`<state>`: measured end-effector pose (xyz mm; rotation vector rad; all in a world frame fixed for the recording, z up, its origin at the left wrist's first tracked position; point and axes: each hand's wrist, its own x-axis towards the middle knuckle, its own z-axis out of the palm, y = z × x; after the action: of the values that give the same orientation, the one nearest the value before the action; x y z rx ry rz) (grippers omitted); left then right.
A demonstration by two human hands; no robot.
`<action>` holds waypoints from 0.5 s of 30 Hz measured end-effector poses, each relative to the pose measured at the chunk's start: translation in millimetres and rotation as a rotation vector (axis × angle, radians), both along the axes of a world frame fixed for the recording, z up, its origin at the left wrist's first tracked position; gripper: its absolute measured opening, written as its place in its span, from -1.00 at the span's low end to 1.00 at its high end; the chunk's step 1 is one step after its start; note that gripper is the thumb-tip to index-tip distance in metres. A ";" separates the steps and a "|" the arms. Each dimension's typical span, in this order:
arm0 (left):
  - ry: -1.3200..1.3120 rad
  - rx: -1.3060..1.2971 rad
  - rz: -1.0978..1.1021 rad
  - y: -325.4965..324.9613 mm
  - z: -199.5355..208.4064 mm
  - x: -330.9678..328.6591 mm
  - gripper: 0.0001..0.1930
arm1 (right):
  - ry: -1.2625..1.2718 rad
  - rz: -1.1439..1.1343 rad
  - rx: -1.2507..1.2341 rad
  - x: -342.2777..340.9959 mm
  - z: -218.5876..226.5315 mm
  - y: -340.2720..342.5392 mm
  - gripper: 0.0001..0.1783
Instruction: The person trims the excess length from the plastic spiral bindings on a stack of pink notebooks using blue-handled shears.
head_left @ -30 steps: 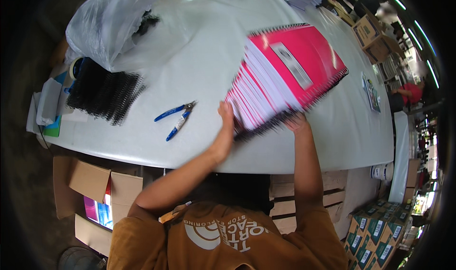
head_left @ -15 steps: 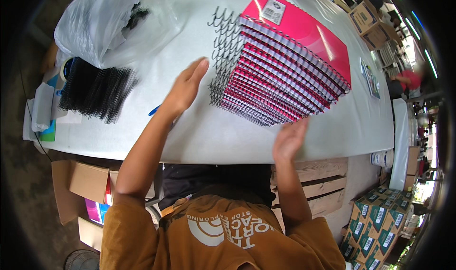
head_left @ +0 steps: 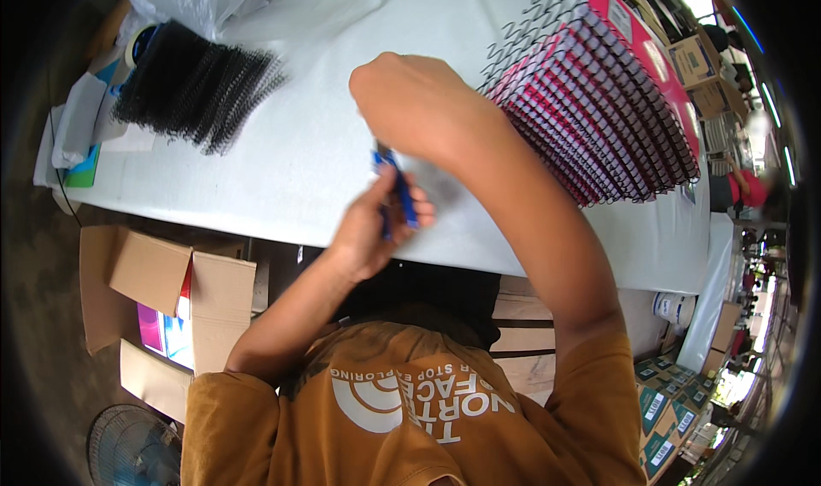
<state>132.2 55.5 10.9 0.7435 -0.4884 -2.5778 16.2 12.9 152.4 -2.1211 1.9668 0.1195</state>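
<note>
The left hand is curled round the blue-handled pliers, thumb on one side and fingertips showing on the other; the handles are smooth and slim, held over the white sheet-covered table near its front edge, their upper end running up under the right hand; that hand is bent over at the wrist with its back upward, so its fingers are hidden and I cannot tell whether they grip the tool; the right forearm slants down across the lower left side of a tall stack of spiral-bound notebooks, glossy red on the top cover, with rows of dark wire-like loops banding the pale page edges, and open curls jutting past the stack's upper left edge; at the left lies a dense mat of black binding coils, springy and ragged at its right border, below a crumpled, translucent plastic bag; the table's front edge bows in a long curve just beyond the person's waist; to the left of the hands a broad stretch of smooth sheet reaches to the coils, and a narrower strip shows between the left hand and the front edge; below that edge, at left, stands a cardboard box with stiff flaps spread outward.
</note>
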 end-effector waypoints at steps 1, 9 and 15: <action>0.120 0.140 -0.046 12.2 -5.2 -5.9 -0.71 | 0.101 -0.030 0.102 1.9 -4.3 -10.0 -0.88; 0.159 0.323 -0.254 28.3 -20.9 -39.4 -0.64 | 0.508 -0.130 0.615 -23.1 -89.1 -36.1 -0.69; 0.078 0.252 -0.258 22.6 -18.1 -45.2 -0.59 | 0.572 -0.032 0.628 -30.7 -100.9 -37.2 -0.72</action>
<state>87.0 78.1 -7.3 0.6974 -0.2502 -2.9352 -14.5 -24.2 51.4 -1.7358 1.8618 1.2732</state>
